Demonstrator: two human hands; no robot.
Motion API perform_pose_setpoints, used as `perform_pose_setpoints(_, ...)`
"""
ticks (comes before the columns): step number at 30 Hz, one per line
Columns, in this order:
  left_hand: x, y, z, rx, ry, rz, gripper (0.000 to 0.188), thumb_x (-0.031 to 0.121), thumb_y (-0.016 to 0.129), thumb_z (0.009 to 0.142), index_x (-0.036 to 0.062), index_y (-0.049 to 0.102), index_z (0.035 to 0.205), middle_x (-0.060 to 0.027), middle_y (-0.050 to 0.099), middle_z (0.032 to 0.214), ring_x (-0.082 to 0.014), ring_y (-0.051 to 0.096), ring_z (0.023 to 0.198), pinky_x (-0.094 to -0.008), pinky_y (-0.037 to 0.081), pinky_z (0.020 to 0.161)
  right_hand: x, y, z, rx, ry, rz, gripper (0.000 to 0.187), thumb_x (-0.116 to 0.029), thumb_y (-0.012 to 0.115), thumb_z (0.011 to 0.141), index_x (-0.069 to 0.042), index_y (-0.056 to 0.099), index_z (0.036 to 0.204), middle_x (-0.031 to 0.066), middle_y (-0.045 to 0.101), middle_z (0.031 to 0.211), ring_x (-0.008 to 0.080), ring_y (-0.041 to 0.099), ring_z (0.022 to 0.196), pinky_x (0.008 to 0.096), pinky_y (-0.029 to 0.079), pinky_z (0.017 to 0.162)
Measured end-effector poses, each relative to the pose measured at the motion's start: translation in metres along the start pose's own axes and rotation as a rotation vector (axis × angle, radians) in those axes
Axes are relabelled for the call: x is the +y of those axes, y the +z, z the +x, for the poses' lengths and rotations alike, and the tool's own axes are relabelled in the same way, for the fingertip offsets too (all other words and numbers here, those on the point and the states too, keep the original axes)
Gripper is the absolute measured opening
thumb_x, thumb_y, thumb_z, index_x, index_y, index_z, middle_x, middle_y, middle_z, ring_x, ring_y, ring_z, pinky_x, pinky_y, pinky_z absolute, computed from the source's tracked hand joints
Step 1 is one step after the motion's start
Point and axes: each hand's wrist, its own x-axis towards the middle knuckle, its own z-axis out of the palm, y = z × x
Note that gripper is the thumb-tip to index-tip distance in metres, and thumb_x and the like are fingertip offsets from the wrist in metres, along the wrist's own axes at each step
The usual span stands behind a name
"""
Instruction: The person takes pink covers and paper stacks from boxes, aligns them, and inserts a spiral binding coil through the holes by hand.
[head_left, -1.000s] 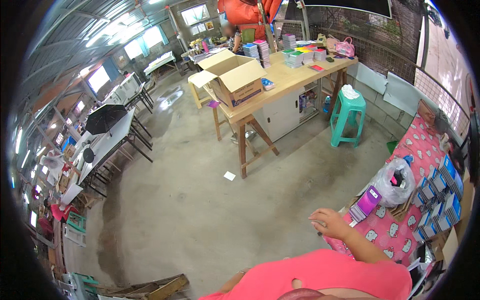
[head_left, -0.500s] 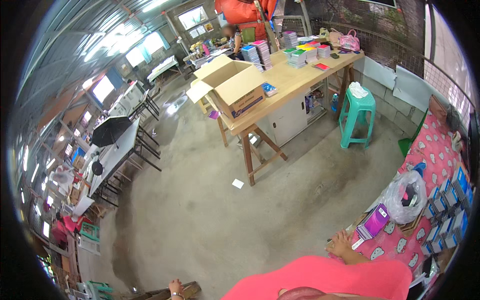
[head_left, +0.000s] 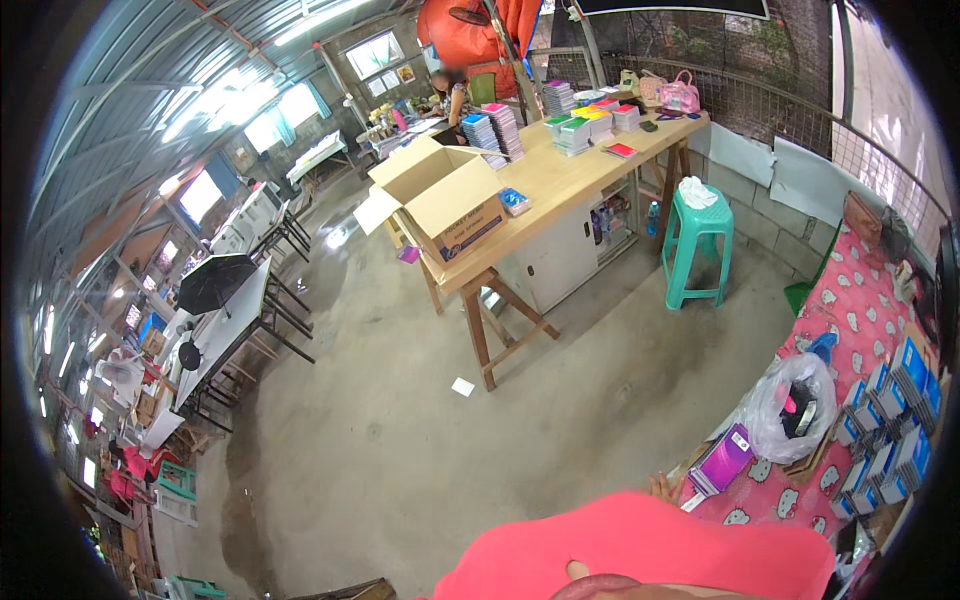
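- Head view, and only fingertips of the right hand [head_left: 663, 488] show, poking past the pink sleeve [head_left: 640, 545] at the near edge of the pink patterned table [head_left: 850, 300]. Mostly hidden, so I can't tell how far it is spread or whether it grips anything.
- Just beside those fingers lies the purple box [head_left: 722, 460], flat on the cloth, near but not clearly touched.
- The left hand? Nowhere in the picture.
- Right of the box sits a clear plastic bag [head_left: 790, 405] with something dark and pink inside, then rows of small blue boxes [head_left: 890, 420] along the far edge.
- Progress, as I judge it: the purple box is not yet lifted, and the blue boxes look lined up.
- Across the concrete floor, a wooden table [head_left: 560, 190] carries an open cardboard carton [head_left: 445, 195] and coloured stacks; a green stool [head_left: 697, 245] stands beside it.
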Motion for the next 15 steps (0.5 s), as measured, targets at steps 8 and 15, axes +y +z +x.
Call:
perform_pose_setpoints(8, 0.007, -0.062, 0.023, 0.044, -0.239, -0.049, 0.035, 0.03, 0.062, 0.092, 0.0069, 0.063, 0.118, -0.0075, 0.07, 0.091, -0.0179, 0.063, 0.082, -0.0355, 0.05, 0.07, 0.01, -0.018, -0.001, -0.193, 0.137, 0.032, 0.06, -0.057, 0.064, 0.078, -0.018, 0.061, 0.124, 0.0172, 0.04, 0.139, 0.0358, 0.028, 0.131, 0.0658, 0.014, 0.1)
perform_pose_setpoints(15, -0.036, -0.138, 0.034, 0.085, -0.291, -0.13, 0.034, 0.03, 0.062, 0.092, 0.0067, 0.064, 0.117, -0.0078, 0.07, 0.091, -0.0183, 0.064, 0.081, -0.0356, 0.05, 0.07, 0.012, -0.017, 0.024, -0.345, 0.295, 0.026, 0.056, -0.055, 0.063, 0.079, -0.017, 0.063, 0.12, 0.0163, 0.046, 0.13, 0.0347, 0.036, 0.122, 0.0609, 0.022, 0.095)
